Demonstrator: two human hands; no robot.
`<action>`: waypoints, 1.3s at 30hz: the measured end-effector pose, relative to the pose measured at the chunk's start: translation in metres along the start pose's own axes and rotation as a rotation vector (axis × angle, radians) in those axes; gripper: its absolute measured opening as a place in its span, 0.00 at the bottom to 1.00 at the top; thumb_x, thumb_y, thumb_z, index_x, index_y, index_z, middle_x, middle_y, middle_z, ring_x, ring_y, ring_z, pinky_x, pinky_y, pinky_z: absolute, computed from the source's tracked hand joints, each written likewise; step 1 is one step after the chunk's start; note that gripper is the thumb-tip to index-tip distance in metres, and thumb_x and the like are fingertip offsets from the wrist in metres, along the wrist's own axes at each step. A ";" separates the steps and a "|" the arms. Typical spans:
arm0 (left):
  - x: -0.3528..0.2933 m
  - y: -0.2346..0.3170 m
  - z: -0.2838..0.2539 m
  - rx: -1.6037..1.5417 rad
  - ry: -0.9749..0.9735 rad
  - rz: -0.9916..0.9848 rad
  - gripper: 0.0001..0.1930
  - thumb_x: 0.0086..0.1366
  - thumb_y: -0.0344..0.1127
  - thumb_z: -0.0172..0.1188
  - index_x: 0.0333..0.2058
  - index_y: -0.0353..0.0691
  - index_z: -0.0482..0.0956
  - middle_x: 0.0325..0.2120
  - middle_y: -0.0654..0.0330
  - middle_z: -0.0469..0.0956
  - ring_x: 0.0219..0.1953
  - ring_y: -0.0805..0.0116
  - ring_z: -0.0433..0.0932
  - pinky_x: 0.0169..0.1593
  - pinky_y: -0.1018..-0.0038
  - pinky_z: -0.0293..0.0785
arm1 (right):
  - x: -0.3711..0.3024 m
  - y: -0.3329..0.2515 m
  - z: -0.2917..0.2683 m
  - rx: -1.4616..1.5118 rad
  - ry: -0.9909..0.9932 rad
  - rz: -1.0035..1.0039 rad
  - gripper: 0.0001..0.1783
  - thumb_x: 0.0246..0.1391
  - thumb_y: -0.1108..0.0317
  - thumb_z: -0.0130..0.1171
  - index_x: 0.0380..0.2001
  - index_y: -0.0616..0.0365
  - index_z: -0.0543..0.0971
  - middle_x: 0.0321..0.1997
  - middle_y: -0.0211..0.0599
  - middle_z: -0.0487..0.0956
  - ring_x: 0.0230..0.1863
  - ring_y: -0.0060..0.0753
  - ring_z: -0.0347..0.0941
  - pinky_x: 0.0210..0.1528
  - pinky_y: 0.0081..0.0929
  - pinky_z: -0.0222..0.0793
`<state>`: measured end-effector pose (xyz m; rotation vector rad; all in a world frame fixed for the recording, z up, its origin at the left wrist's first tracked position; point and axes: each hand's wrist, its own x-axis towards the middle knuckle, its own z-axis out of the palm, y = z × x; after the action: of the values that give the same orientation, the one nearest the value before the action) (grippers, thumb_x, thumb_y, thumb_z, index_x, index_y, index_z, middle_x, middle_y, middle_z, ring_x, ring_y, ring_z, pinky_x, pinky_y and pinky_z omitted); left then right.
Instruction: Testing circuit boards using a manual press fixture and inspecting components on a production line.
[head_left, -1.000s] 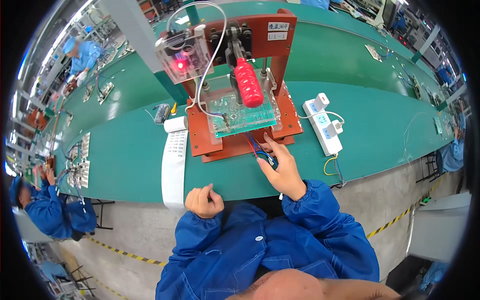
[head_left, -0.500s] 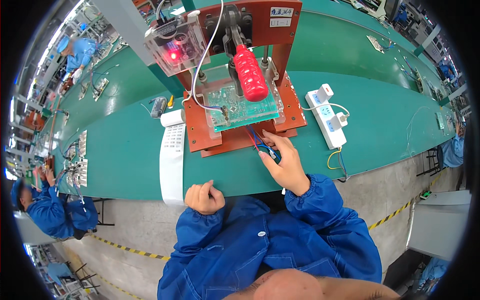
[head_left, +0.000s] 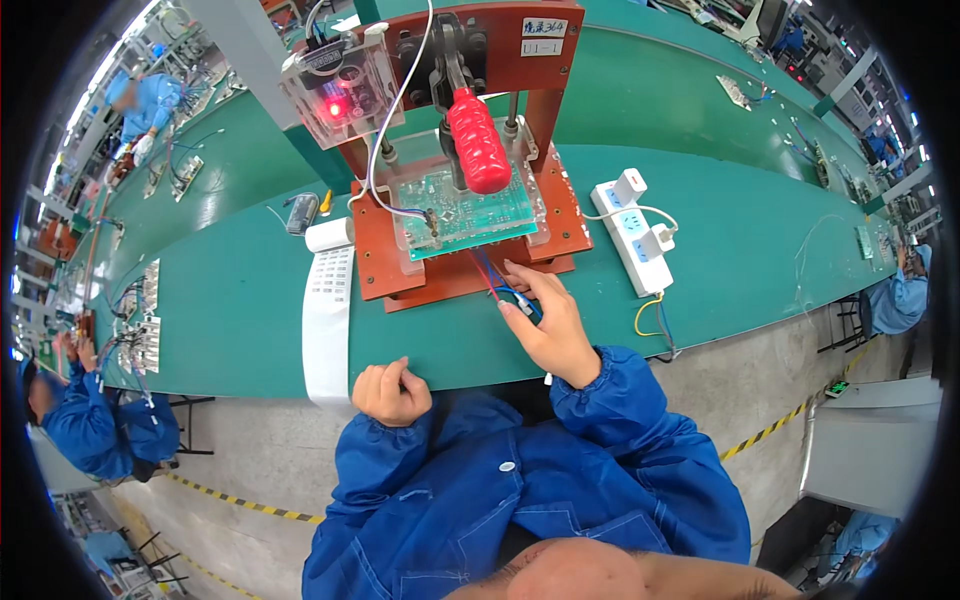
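Note:
A toggle-clamp fixture [head_left: 470, 285] with a red-brown base stands on the bench before me. Its red ribbed handle [head_left: 480, 140] points down over a green circuit board [head_left: 480, 215], which lies beneath a clear plate. Red and blue wires [head_left: 512, 295] hang out from below the board's near edge. Beside these wires is my right hand [head_left: 550, 325], palm down, thumb and fingers apart, fingertips close to them; whether they touch is unclear. At the bench's front edge my left hand [head_left: 391, 392] rests in a loose fist, with nothing visible in it.
Left of the fixture, a strip of white labels [head_left: 328, 325] hangs toward the front edge. A clear box [head_left: 340, 95] with a lit red lamp is mounted at its upper left. A white power strip [head_left: 633, 235] lies to the right. Co-workers [head_left: 100, 420] sit at the left.
The whole view has shifted slightly, so everything sits a little farther left. Both hands keep nearly the same place relative to the fixture and wires.

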<state>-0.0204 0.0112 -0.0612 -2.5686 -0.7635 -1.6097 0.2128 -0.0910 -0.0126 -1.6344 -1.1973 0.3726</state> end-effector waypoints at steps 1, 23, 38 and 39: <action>0.001 -0.001 0.000 -0.014 0.000 0.008 0.11 0.48 0.20 0.54 0.32 0.33 0.79 0.19 0.53 0.75 0.17 0.55 0.72 0.22 0.67 0.66 | 0.000 0.001 0.000 0.009 0.003 -0.014 0.29 0.56 0.71 0.65 0.61 0.66 0.73 0.53 0.53 0.80 0.53 0.45 0.78 0.57 0.36 0.73; 0.004 0.002 -0.004 0.023 0.004 -0.018 0.09 0.47 0.21 0.56 0.29 0.34 0.80 0.16 0.56 0.71 0.16 0.57 0.70 0.21 0.66 0.65 | -0.003 -0.011 0.004 -0.360 0.247 -0.252 0.24 0.51 0.75 0.63 0.54 0.65 0.79 0.44 0.51 0.81 0.45 0.48 0.79 0.48 0.37 0.74; 0.003 0.004 -0.002 0.003 -0.009 -0.068 0.08 0.47 0.21 0.56 0.29 0.34 0.81 0.17 0.55 0.72 0.17 0.56 0.72 0.22 0.65 0.67 | 0.154 -0.108 -0.008 -0.172 0.410 -1.166 0.29 0.72 0.64 0.48 0.67 0.72 0.58 0.61 0.62 0.73 0.58 0.55 0.75 0.65 0.44 0.67; 0.004 0.003 -0.001 -0.008 0.015 -0.050 0.09 0.47 0.21 0.56 0.29 0.34 0.80 0.17 0.55 0.72 0.17 0.56 0.71 0.22 0.65 0.67 | 0.161 -0.102 -0.006 -0.154 0.464 -1.228 0.28 0.73 0.62 0.46 0.66 0.72 0.59 0.59 0.61 0.74 0.58 0.56 0.75 0.65 0.46 0.68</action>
<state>-0.0183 0.0096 -0.0564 -2.5599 -0.8290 -1.6465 0.2373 0.0375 0.1261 -0.7640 -1.6109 -0.8349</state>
